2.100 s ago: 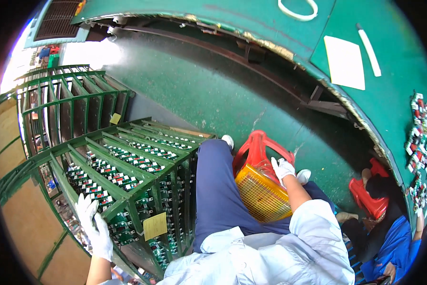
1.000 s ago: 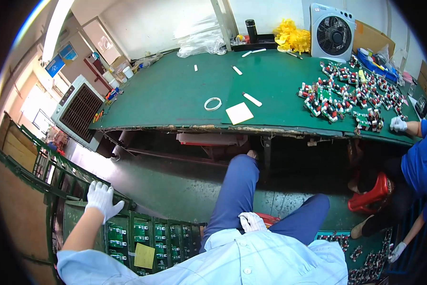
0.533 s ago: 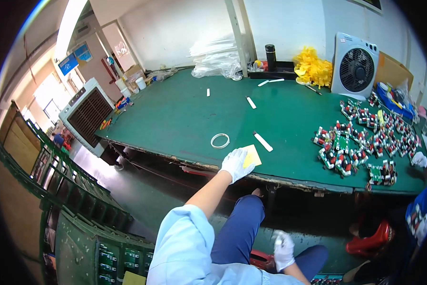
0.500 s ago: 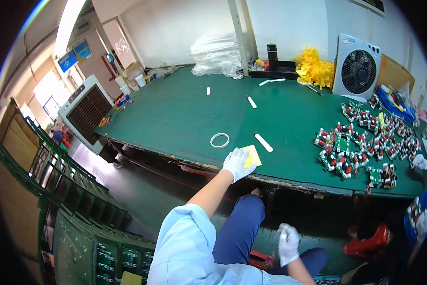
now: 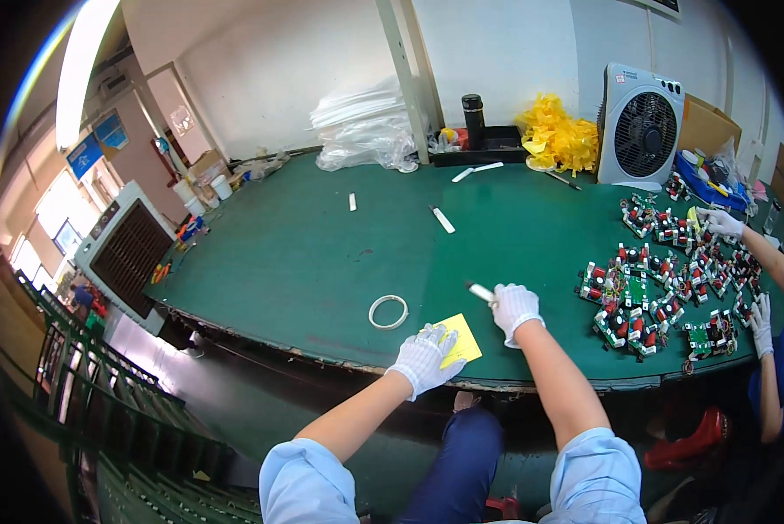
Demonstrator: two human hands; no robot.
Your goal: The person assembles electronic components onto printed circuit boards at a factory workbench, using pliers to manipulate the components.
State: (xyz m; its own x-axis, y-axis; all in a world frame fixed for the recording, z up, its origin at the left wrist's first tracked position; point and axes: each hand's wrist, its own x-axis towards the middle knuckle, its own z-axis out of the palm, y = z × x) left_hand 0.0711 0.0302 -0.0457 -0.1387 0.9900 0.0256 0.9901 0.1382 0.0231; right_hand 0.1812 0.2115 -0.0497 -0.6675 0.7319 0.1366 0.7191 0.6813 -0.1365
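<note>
Two gloved hands over the green table (image 5: 296, 262), head view: my left hand (image 5: 422, 360) lies flat on the yellow paper (image 5: 465, 339), low centre of the frame, fingers loosely extended. Just right of it, my right hand (image 5: 516, 314) curls closed around a white stick (image 5: 481, 293). So, paper covered, stick in my grip; stick and paper not touching yet. The stick's long axis slants, dark end toward the upper left; perhaps capped, too small to tell.
</note>
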